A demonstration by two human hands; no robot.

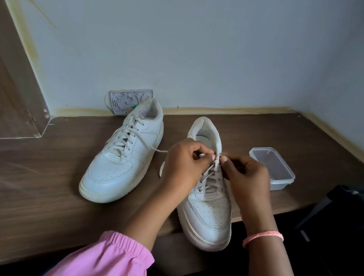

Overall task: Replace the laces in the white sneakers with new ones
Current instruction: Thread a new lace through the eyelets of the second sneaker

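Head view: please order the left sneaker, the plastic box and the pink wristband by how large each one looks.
1. Left sneaker, clearly the largest.
2. Plastic box.
3. Pink wristband, the smallest, though it is nearer the camera.

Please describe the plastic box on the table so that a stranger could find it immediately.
Start from the brown wooden table that meets the pale wall. On its right part, just right of the right sneaker that both hands work on, stands the plastic box. It is the only see-through thing there: rectangular, with rounded corners, no lid, apparently empty.
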